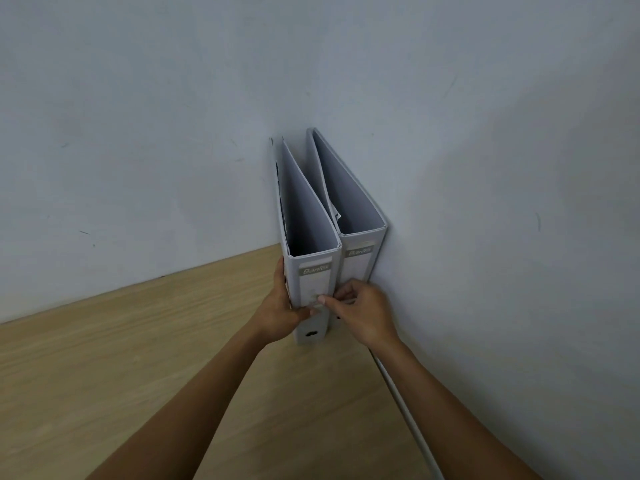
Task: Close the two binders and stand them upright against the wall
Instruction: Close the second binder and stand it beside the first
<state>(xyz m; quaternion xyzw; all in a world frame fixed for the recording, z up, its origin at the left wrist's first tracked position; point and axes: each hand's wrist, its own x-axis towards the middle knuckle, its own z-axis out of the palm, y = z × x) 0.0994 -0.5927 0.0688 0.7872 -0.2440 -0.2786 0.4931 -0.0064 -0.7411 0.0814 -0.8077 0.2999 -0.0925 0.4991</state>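
Observation:
Two white lever-arch binders stand upright side by side in the corner of the table, spines facing me. The right binder point(360, 216) is against the right wall. The left binder point(304, 216) stands beside it, touching it. My left hand point(282, 306) grips the left binder's spine from its left side, thumb on the front. My right hand point(360, 311) pinches the same spine at its right edge, fingers between the two binders. Both binders are closed.
A light wooden table top point(156, 358) runs under my arms. A white wall point(173, 116) stands behind and another white wall point(502, 237) on the right. A white cable or trim point(401, 403) runs along the right wall's base.

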